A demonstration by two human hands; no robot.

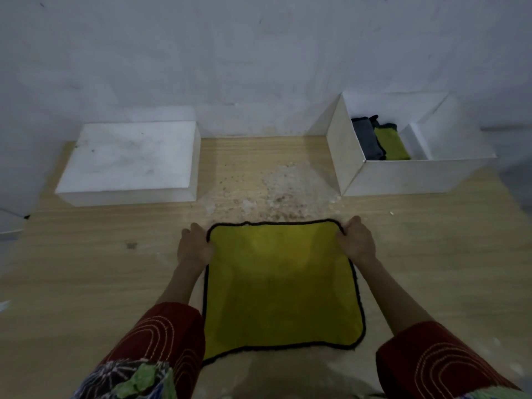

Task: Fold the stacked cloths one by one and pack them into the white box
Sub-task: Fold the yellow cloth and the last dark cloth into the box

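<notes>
Here, a yellow microfibre cloth (282, 283) edged in black lies spread flat on the wooden worktop (86, 269), low in the centre of the frame, with both of the person's hands closed on its far corners. The left hand (194, 246) grips the upper-left corner, fingers curled over the black edging; the right hand (357, 240) pinches the upper-right corner in the same way. Red sleeves (161, 335) with pale stitched loops cover the arms to just below the elbow at the bottom of the frame.

In the upper right stands the open white box (403, 177), set against the wall. Inside it lie a folded grey cloth (367, 138) and, touching it on the right, a folded yellow-green cloth (391, 144); a smaller white compartment (417, 139) fills the box's right end. In the upper left sits a second white box (129, 159), low and flat, showing no opening. Between the two boxes, just beyond the cloth's far edge, the worktop bears a pale, speckled patch (267, 188).
</notes>
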